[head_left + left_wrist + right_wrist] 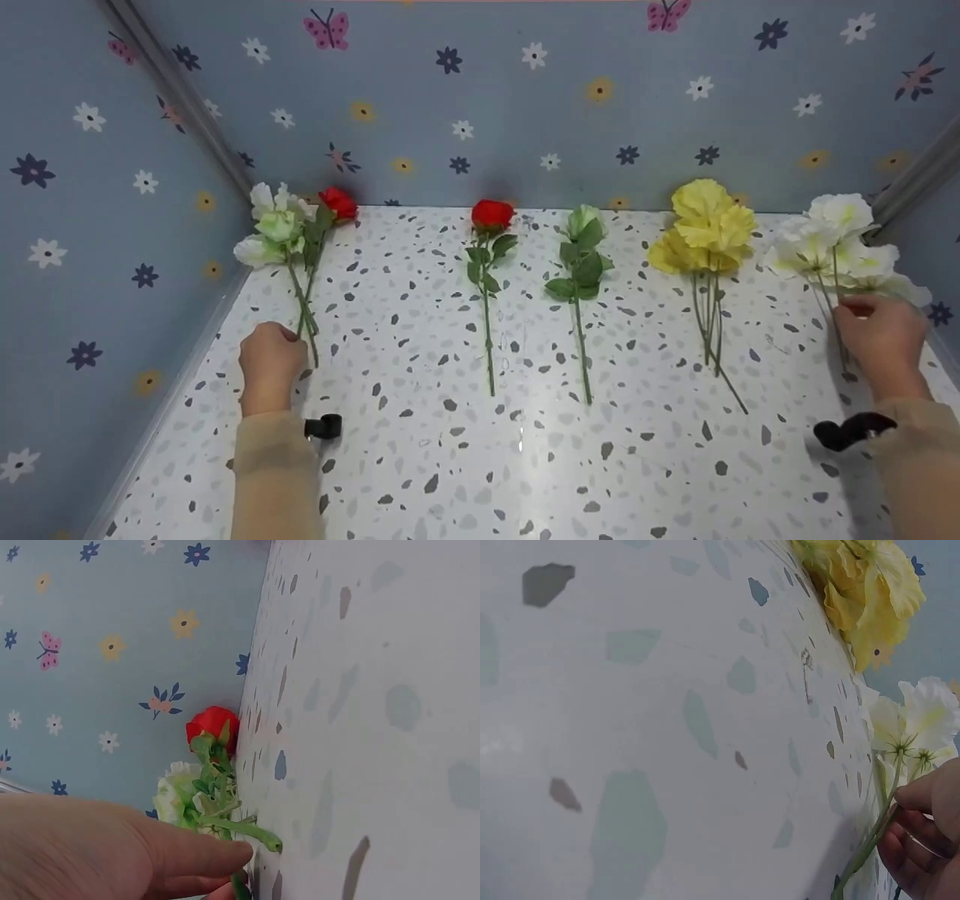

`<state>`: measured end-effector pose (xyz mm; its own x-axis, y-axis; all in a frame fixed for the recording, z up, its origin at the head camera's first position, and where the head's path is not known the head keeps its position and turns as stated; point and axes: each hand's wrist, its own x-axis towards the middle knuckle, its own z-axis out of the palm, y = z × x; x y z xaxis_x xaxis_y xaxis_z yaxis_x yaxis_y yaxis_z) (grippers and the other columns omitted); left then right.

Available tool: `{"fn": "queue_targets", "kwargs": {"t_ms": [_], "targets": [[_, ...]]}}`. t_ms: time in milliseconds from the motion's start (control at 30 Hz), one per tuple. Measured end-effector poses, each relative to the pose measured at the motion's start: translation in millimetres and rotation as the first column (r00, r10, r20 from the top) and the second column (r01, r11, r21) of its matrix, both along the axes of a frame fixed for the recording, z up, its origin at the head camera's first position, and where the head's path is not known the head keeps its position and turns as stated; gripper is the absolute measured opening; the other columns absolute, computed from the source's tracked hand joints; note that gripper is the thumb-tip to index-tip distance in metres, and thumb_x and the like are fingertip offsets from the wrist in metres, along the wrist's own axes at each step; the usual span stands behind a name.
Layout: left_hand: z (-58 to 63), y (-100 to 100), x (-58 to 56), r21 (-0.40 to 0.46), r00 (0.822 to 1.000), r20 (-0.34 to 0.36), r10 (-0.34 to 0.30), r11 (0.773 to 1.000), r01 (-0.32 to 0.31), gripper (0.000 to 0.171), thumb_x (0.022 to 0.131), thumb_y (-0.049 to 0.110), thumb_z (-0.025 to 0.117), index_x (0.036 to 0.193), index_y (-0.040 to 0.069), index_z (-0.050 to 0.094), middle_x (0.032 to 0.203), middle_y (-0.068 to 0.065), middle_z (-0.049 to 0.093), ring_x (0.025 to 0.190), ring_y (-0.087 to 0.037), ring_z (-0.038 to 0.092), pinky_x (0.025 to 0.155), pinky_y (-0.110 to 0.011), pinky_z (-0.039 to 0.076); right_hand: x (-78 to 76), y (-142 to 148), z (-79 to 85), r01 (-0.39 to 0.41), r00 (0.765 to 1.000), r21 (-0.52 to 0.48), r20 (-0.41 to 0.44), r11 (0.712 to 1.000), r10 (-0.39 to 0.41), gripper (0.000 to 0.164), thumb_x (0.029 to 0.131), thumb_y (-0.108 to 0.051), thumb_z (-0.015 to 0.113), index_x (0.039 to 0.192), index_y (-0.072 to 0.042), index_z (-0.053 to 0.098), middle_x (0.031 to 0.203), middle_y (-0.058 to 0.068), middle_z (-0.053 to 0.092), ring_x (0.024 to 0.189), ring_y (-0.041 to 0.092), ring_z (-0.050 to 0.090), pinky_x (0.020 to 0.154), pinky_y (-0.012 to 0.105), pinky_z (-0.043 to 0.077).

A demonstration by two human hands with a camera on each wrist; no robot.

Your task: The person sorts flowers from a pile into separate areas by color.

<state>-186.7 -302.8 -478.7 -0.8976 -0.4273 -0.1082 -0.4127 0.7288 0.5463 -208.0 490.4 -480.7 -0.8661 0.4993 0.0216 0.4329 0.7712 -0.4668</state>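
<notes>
At the far left, my left hand (271, 367) is at the lower stems of a bunch of white flowers (277, 225) and a red rose (339, 204). In the left wrist view, its thumb and fingers (202, 855) close around a green stem (240, 886), partly hidden by them. At the far right, my right hand (885, 337) pinches stems of the white flowers (840, 217) between thumb and fingers. The right wrist view shows those stems (881, 829) running down past the fingertips, with white blooms (922, 716) above the hand.
Between the hands lie a single red rose (491, 216), a pale green rose (585, 225) and a yellow flower bunch (709, 225). All lie on a speckled white tabletop (420, 465), blooms toward the patterned back wall (495, 112). A side wall (75, 225) stands left.
</notes>
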Motion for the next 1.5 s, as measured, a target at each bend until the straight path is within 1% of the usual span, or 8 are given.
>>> {"fn": "queue_targets", "kwargs": {"t_ms": [367, 733, 867, 1000, 1100, 1267, 1433, 1500], "targets": [[-2.4, 5, -7.0, -0.031, 0.996, -0.087, -0.002, 1.000, -0.001, 0.026, 0.091, 0.023, 0.067, 0.086, -0.003, 0.066, 0.088, -0.022, 0.068, 0.090, -0.045, 0.061, 0.080, -0.056, 0.048, 5.6, 0, 0.2, -0.031, 0.999, 0.002, -0.026, 1.000, 0.031, 0.043, 0.103, -0.024, 0.050, 0.131, 0.007, 0.060, 0.124, 0.030, 0.061, 0.109, 0.045, 0.055, 0.092, 0.058, 0.044], [0.7, 7, -5.5, -0.055, 0.997, -0.074, 0.009, 0.998, -0.013, 0.023, 0.087, 0.012, 0.063, 0.066, 0.004, 0.059, 0.063, -0.012, 0.061, 0.074, -0.038, 0.058, 0.068, -0.051, 0.047, 8.0, -3, 10.7, -0.026, 0.999, -0.016, -0.021, 1.000, 0.026, 0.045, 0.102, -0.028, 0.050, 0.133, 0.004, 0.060, 0.127, 0.027, 0.059, 0.112, 0.044, 0.053, 0.089, 0.056, 0.043], [14.9, 10, -2.8, 0.014, 0.994, -0.098, 0.043, 0.999, -0.041, 0.018, 0.089, 0.013, 0.059, 0.078, 0.001, 0.066, 0.077, -0.016, 0.066, 0.079, -0.037, 0.060, 0.069, -0.048, 0.049, 8.7, -20, 28.3, 0.002, 0.997, -0.041, -0.073, 0.999, -0.005, 0.050, 0.103, -0.036, 0.046, 0.137, -0.001, 0.059, 0.132, 0.023, 0.059, 0.114, 0.038, 0.054, 0.093, 0.054, 0.043], [35.1, 25, -1.8, 0.092, 0.982, -0.186, 0.021, 0.996, -0.004, 0.025, 0.093, 0.018, 0.056, 0.103, -0.001, 0.070, 0.098, -0.018, 0.069, 0.086, -0.033, 0.063, 0.072, -0.043, 0.051, 10.7, -51, 47.1, -0.001, 0.987, -0.151, -0.157, 0.989, -0.023, 0.051, 0.101, -0.044, 0.051, 0.138, -0.009, 0.061, 0.121, 0.007, 0.065, 0.095, 0.014, 0.062, 0.079, 0.029, 0.053], [47.6, 48, -2.3, 0.148, 0.961, -0.277, -0.007, 0.988, 0.050, 0.026, 0.096, 0.021, 0.059, 0.109, 0.001, 0.070, 0.100, -0.015, 0.070, 0.084, -0.027, 0.063, 0.072, -0.037, 0.050, 15.4, -84, 55.4, -0.077, 0.968, -0.314, -0.251, 0.946, -0.005, 0.045, 0.099, -0.042, 0.059, 0.134, -0.014, 0.065, 0.108, -0.007, 0.067, 0.082, 0.002, 0.062, 0.066, 0.016, 0.053], [58.6, 100, -1.1, 0.248, 0.909, -0.412, -0.070, 0.951, 0.186, 0.017, 0.096, 0.016, 0.064, 0.106, 0.005, 0.070, 0.095, -0.009, 0.069, 0.084, -0.020, 0.062, 0.071, -0.030, 0.051, 29.7, -157, 52.0, -0.328, 0.905, -0.516, -0.412, 0.791, 0.106, 0.036, 0.096, -0.026, 0.071, 0.126, -0.007, 0.067, 0.103, -0.001, 0.071, 0.086, 0.012, 0.068, 0.073, 0.020, 0.057], [61.0, 164, 6.0, 0.384, 0.852, -0.490, -0.183, 0.832, 0.400, 0.012, 0.093, 0.007, 0.069, 0.104, 0.004, 0.069, 0.094, -0.007, 0.069, 0.085, -0.020, 0.064, 0.074, -0.029, 0.057, 46.1, -226, 44.7, -0.510, 0.846, -0.579, -0.470, 0.637, 0.250, 0.034, 0.094, -0.021, 0.074, 0.121, -0.002, 0.068, 0.105, 0.011, 0.071, 0.088, 0.023, 0.069, 0.075, 0.027, 0.059], [58.8, 187, 11.0, 0.401, 0.821, -0.517, -0.241, 0.780, 0.481, 0.013, 0.092, 0.005, 0.070, 0.104, 0.002, 0.069, 0.093, -0.006, 0.069, 0.085, -0.020, 0.065, 0.076, -0.031, 0.058, 50.7, -250, 43.1, -0.556, 0.822, -0.581, -0.487, 0.594, 0.294, 0.031, 0.094, -0.022, 0.074, 0.119, -0.003, 0.069, 0.104, 0.012, 0.071, 0.089, 0.025, 0.069, 0.075, 0.030, 0.060]]}}
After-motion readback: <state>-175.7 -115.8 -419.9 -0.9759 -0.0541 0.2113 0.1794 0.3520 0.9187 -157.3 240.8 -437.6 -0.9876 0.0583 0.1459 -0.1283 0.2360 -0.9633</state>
